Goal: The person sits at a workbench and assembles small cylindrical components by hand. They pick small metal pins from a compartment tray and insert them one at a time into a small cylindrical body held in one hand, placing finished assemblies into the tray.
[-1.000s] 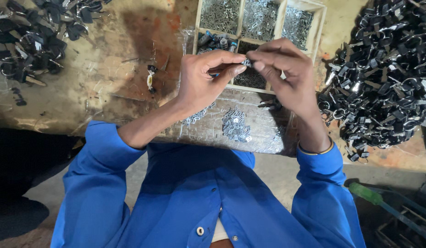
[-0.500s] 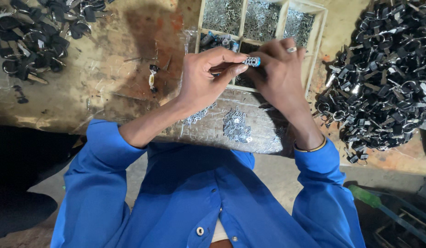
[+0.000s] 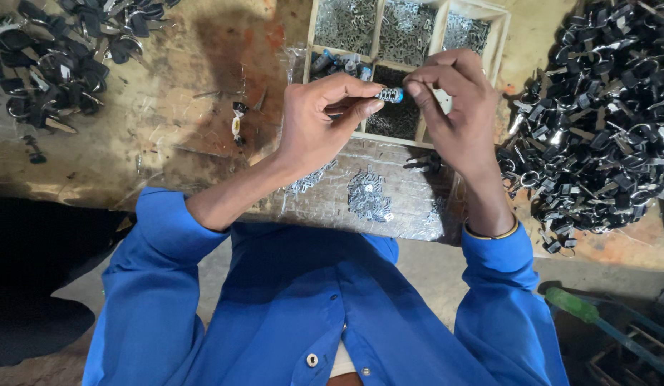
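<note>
My left hand (image 3: pixel 319 118) pinches a small metal cylinder (image 3: pixel 390 94) with a blue band between thumb and fingers. My right hand (image 3: pixel 457 107) meets it from the right, its fingertips touching the cylinder's end. Both hands hover over a divided wooden tray (image 3: pixel 500 28) that holds small silvery metal parts in several compartments. Below the hands lies a clear plastic bag (image 3: pixel 410 193) with more small silvery pieces on it. Both sleeves are blue.
A large heap of black and metal parts (image 3: pixel 596 114) fills the bench at right. Another pile of black pieces (image 3: pixel 53 57) lies at the top left. A small loose part (image 3: pixel 237 123) rests on the stained bench. A green-handled tool (image 3: pixel 571 304) lies low at right.
The hands have shifted slightly down and apart, so the small cylinder between the fingertips shows more plainly. Both hands stay on it.
</note>
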A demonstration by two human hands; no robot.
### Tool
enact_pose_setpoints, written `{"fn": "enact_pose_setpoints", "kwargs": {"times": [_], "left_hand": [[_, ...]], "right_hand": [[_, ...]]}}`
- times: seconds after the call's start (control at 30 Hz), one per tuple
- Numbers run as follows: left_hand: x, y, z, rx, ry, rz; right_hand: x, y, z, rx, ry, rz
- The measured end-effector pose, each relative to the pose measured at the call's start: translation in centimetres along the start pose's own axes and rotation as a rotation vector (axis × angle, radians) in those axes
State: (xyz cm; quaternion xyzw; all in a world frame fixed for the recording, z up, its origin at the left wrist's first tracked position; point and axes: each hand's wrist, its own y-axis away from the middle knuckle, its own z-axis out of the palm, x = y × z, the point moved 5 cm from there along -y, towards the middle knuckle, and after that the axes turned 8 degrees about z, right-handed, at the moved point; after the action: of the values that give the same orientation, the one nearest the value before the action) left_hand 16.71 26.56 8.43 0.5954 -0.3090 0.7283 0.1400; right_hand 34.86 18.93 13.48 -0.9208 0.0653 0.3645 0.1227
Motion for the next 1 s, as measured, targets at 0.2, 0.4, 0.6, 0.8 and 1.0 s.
{"fn": "enact_pose_setpoints", "kwargs": {"times": [0.2, 0.4, 0.6, 0.8, 1.0], "left_hand": [[0.4, -0.2, 0.1, 0.001, -0.068, 0.039], [0.4, -0.2, 0.2, -0.018, -0.088, 0.048], [0.2, 0.0, 0.1, -0.013, -0.092, 0.054], [0.1, 0.1, -0.1, -0.009, -0.069, 0.03], [0.4, 0.0, -0.1, -0.033, -0.133, 0.081]], "right_hand": [[-0.4, 0.2, 0.0, -0.085, -0.216, 0.021], [0.0, 0.6, 0.8, -0.095, -0.306, 0.079], [0.3, 0.7, 1.7, -0.078, -0.355, 0.111], [-0.7, 0.7, 1.4, -0.035, -0.153, -0.053], [-0.7, 0.6, 0.5, -0.014, -0.027, -0.014]]}}
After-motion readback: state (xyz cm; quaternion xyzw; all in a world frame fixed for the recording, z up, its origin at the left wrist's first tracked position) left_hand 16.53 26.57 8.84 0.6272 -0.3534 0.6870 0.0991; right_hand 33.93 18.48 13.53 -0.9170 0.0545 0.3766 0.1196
